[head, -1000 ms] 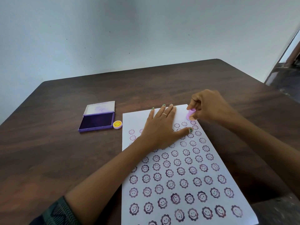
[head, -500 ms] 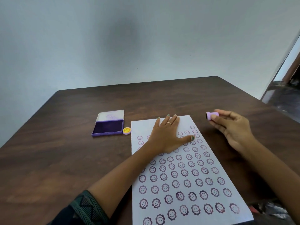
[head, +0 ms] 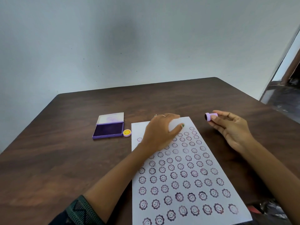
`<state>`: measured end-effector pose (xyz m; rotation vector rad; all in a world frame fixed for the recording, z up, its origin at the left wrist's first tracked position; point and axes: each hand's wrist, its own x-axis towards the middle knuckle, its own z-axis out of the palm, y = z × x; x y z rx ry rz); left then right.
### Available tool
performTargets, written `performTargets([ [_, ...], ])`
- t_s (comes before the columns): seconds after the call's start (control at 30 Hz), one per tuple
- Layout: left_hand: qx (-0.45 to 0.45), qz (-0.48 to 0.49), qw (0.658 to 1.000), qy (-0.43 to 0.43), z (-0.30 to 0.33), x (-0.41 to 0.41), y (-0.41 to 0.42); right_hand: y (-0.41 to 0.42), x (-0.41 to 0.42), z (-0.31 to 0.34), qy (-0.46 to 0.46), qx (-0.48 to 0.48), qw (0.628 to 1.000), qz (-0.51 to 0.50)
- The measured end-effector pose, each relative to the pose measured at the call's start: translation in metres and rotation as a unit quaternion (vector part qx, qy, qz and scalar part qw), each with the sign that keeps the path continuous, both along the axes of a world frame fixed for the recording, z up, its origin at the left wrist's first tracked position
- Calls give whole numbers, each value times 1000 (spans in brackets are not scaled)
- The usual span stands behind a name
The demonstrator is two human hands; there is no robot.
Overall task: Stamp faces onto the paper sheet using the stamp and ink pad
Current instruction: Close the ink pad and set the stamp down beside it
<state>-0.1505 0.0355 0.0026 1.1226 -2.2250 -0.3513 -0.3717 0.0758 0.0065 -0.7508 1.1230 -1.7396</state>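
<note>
Dark wood counter under a pale wall: left hand flat on the paper sheet, right hand at three o'clock pinching the stamp.

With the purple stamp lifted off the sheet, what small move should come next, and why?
Probably carry the small purple round stamp in the right hand across to the open purple ink pad to re-ink: it is held above the dark wooden table, and the top prints on the white paper sheet look pale. The left hand rests on the sheet.
</note>
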Motion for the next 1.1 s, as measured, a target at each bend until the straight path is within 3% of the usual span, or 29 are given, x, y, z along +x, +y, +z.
performTargets([
  [0.13, 11, 9, 998, 53, 13, 34, -10, -1, 1, 1, 27, 15, 999, 8],
  [0.4, 59, 80, 994, 34, 13, 120, -32, -20, 38, 8, 69, 57, 996, 22],
  [0.63, 66, 111, 990, -48, 21, 147, -40, -45, 123, 18, 132, 12, 988, 83],
  [0.77, 65, 106, 985, -121, 23, 149, -35, -55, 166, 13, 227, -17, 970, 81],
  [0.9, 56, 97, 976, -186, 22, 148, -34, -56, 182, 1, 211, -38, 975, 57],
  [1.1, 42, 93, 981, -166, 18, 145, -35, -56, 178, 1, 201, -68, 976, 47],
])
